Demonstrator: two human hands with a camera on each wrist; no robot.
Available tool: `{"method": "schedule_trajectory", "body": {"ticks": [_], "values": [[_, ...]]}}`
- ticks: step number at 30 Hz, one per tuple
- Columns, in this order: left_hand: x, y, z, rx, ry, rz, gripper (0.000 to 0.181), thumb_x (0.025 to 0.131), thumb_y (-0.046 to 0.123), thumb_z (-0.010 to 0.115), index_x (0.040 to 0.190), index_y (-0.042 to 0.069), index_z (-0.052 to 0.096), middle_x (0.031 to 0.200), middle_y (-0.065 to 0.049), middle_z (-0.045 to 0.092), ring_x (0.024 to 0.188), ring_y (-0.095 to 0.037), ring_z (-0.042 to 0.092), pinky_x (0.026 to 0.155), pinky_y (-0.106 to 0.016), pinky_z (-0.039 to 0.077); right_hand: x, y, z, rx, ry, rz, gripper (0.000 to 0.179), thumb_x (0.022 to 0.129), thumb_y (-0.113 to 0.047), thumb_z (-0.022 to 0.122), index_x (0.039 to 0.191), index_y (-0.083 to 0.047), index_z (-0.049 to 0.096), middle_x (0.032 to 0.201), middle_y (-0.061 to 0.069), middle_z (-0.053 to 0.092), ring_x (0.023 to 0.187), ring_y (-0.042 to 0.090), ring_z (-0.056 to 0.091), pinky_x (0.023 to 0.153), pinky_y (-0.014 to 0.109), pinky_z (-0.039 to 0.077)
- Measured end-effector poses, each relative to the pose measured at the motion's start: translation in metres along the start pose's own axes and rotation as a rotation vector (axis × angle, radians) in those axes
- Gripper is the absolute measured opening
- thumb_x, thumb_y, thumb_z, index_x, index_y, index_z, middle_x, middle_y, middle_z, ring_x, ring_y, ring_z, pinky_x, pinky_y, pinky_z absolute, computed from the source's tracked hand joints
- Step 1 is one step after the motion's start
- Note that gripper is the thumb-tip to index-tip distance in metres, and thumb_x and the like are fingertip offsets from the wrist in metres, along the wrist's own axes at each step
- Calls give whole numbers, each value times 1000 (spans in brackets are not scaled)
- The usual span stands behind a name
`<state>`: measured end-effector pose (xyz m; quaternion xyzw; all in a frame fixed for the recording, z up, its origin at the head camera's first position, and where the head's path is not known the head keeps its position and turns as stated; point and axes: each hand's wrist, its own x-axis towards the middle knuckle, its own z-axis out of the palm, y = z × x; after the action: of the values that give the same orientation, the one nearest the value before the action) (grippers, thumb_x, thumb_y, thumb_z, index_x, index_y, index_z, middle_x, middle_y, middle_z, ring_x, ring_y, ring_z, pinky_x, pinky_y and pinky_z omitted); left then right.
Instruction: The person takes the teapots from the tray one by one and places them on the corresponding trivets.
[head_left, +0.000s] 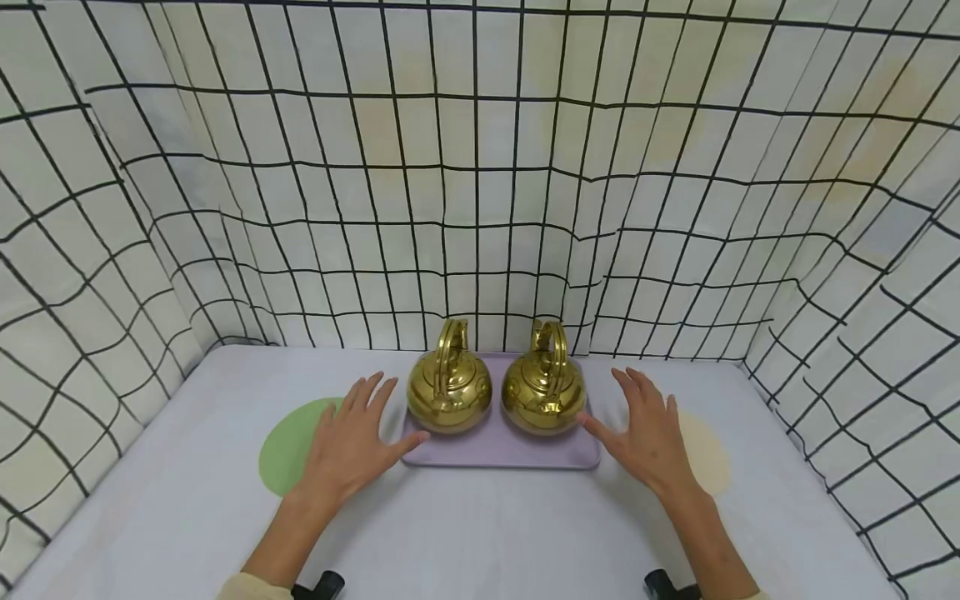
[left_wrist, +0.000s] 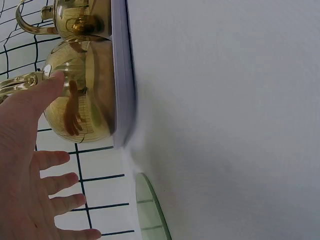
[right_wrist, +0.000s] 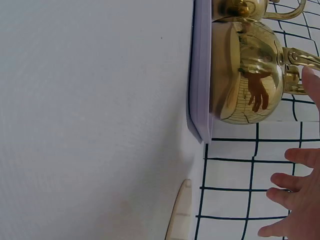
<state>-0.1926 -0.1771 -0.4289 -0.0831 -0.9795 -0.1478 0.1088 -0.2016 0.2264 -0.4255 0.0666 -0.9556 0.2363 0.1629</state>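
Two shiny gold teapots stand side by side on a light purple tray (head_left: 495, 454), their arched handles upright. My left hand (head_left: 348, 446) is spread beside the left teapot (head_left: 450, 396), its thumb overlapping the tray's left edge in the head view. In the left wrist view that thumb (left_wrist: 47, 92) overlaps the pot's side, and the other fingers point away from it. To the right of the right teapot (head_left: 543, 396), my right hand (head_left: 648, 433) is spread too, thumb toward the pot's side. Neither hand holds anything.
A flat green disc (head_left: 288, 450) lies partly under the left hand on the white table (head_left: 480, 533). A cream disc (head_left: 705, 454) sits partly behind the right hand. White walls with black grid lines (head_left: 480, 192) surround the table's back and sides.
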Motion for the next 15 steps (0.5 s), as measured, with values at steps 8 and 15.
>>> {"method": "schedule_trajectory", "body": {"ticks": [8,15], "values": [[0,0,0,-94,1,-34,87,90,68,67,149,5,53,150,-24,55,135,-47,55,99,-66,52,1,-4,-2,121,17,29,76,95,-54,71,153,-10,48,159,20,46,146,46,43,118,68,35],[2,1,3,-181,-6,-58,75,90,64,71,138,7,62,141,-20,62,129,-42,60,97,-61,55,2,-9,-8,243,-7,112,68,100,-53,64,152,-13,49,158,15,47,149,41,42,120,63,36]]}}
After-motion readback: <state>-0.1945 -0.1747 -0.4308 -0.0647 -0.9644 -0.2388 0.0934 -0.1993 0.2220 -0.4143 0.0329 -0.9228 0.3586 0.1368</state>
